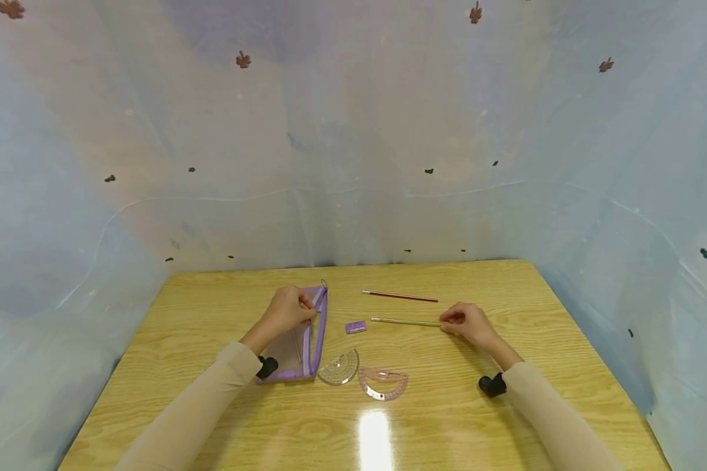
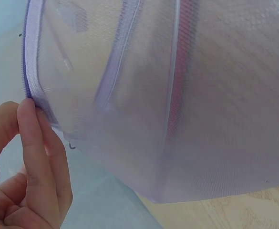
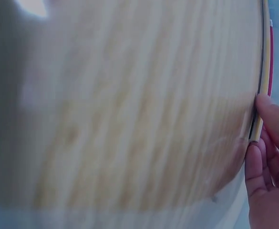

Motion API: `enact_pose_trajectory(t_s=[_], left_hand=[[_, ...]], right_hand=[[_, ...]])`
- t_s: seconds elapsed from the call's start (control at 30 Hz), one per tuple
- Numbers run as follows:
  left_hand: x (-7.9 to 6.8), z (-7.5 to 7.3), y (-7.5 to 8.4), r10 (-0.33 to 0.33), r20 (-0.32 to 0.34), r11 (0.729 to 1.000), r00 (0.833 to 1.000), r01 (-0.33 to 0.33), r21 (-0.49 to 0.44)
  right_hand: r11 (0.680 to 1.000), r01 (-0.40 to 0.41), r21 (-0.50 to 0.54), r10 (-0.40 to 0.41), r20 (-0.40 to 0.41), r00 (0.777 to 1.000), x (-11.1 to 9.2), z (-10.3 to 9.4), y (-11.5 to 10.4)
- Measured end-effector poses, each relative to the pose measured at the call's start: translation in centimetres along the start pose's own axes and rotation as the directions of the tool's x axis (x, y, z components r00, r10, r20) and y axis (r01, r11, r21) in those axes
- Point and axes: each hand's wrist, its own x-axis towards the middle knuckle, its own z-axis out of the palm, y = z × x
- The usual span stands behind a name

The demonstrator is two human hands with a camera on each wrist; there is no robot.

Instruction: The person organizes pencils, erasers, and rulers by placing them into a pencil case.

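Fingers of left hand (image 1: 285, 307) pinch the zip edge of the mesh pouch (image 1: 321, 337); thumb and fingertips of right hand (image 1: 470, 324) clamp the end of the yellow pencil (image 1: 406, 321) farthest from the pouch. Pencil lies to the right of the pouch, past the purple eraser (image 1: 356, 327); whether it touches the table cannot be told. Handling, judged: pencil light, stiff, smooth, apt to roll; end hold leaves the length nearest the pouch free to swing, so a mid-shaft pinch would be steadier. Pouch likely thin, soft, prone to sag; zip band probably its firmest hold. Through the mesh: thin reddish item (image 2: 180, 71), identity unclear.
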Motion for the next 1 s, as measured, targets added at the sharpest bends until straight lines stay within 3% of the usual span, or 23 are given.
enact_pose_trajectory(t_s=[0.33, 0.7, 1.0], left_hand=[[-0.1, -0.2, 0.2, 0.0, 0.005, 1.0, 1.0, 0.0, 0.004], [0.0, -0.1, 0.1, -0.002, 0.004, 1.0, 1.0, 0.002, -0.019], [0.0, -0.2, 0.4, 0.015, 0.001, 1.0, 1.0, -0.015, 0.006]], right_hand=[[0.994, 0.086, -0.07, -0.086, 0.002, 0.996, 0.0, 0.0, 0.7], [0.99, 0.114, -0.088, -0.115, -0.014, 0.993, 0.0, 0.2, 1.1], [0.995, 0.09, -0.048, -0.09, -0.007, 0.996, -0.3, -0.1, 0.8]])
